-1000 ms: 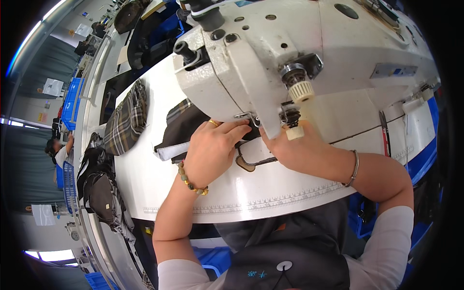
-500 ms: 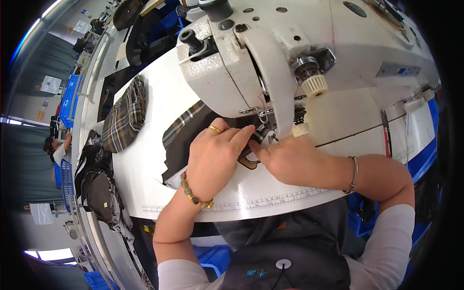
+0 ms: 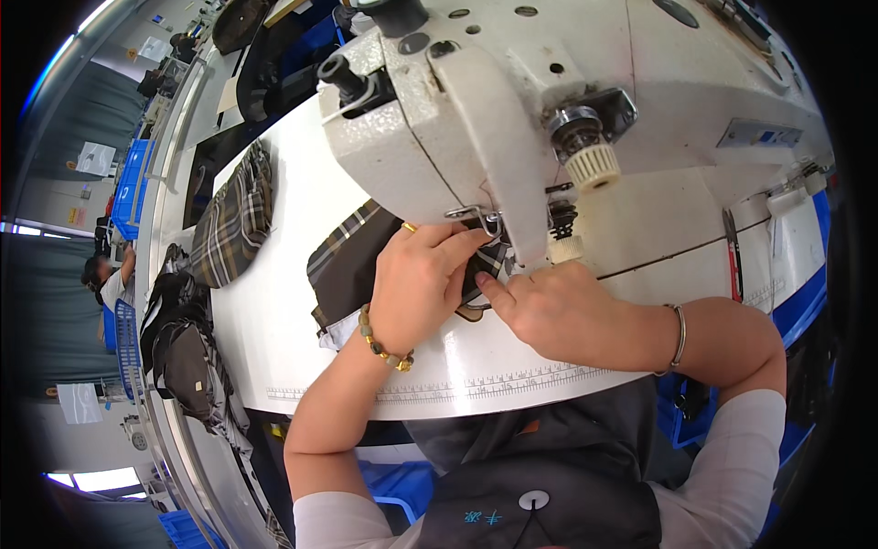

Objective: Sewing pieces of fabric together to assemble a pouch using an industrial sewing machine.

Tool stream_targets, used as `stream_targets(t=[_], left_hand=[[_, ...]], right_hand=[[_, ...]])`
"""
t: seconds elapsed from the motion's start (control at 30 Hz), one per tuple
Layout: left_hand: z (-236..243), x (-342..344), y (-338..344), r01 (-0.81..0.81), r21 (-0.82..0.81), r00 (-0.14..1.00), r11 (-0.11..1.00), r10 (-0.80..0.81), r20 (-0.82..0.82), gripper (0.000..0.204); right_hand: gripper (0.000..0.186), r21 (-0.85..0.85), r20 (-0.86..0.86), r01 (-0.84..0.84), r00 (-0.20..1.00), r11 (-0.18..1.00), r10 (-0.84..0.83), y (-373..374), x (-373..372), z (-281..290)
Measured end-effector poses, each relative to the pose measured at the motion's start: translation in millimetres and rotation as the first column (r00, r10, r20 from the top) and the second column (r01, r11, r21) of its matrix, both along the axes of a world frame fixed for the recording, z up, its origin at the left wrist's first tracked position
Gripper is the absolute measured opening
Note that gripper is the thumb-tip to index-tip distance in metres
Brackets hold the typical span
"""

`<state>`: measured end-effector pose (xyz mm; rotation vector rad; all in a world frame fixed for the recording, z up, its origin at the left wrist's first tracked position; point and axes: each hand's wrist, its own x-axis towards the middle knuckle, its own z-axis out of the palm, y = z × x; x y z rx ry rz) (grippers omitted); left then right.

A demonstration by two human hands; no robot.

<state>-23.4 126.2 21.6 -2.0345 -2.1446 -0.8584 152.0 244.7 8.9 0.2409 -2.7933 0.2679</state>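
Where hands [image 3: 485, 293] press, dark plaid fabric [image 3: 352, 261], creased

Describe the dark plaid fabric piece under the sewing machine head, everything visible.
The dark plaid fabric piece lies flat on the white table, dark with pale checked stripes and a light edge at its near corner. The left hand presses on it; the right hand pinches its end beside the sewing machine foot.

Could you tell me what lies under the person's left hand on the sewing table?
Under the left hand lies dark plaid fabric, spread on the white table beneath the sewing machine. The hand covers the fabric's middle, and the needle area is hidden.
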Motion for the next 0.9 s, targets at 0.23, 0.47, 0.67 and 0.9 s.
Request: stream_targets(t=[0.23,0.47,0.67,0.9], left_hand=[[7.4,7.4,-3.1,0.035,-0.072,0.976,0.997,-0.050,-0.211,0.037],[13.6,13.2,-1.9,0.031,-0.159,0.931,0.987,-0.087,-0.355,0.018],[11.1,20.5,-3.5,-0.001,-0.188,0.929,0.982,-0.069,-0.365,0.029],[5.4,26.2,2.6,-0.086,-0.128,0.925,0.988,0.031,-0.378,0.037]], right_hand=[[0.034,-0.001,-0.031,0.008,0.999,1.000,-0.008,-0.5,0.4,-0.2],[0.032,0.004,-0.031,0.010,0.999,1.000,-0.010,-0.6,0.6,-3.2],[0.021,0.027,-0.016,-0.007,1.000,1.000,0.007,-0.4,0.6,-6.4],[0.008,0.095,-0.052,0.072,0.996,0.993,-0.068,4.6,-3.1,-8.2]])
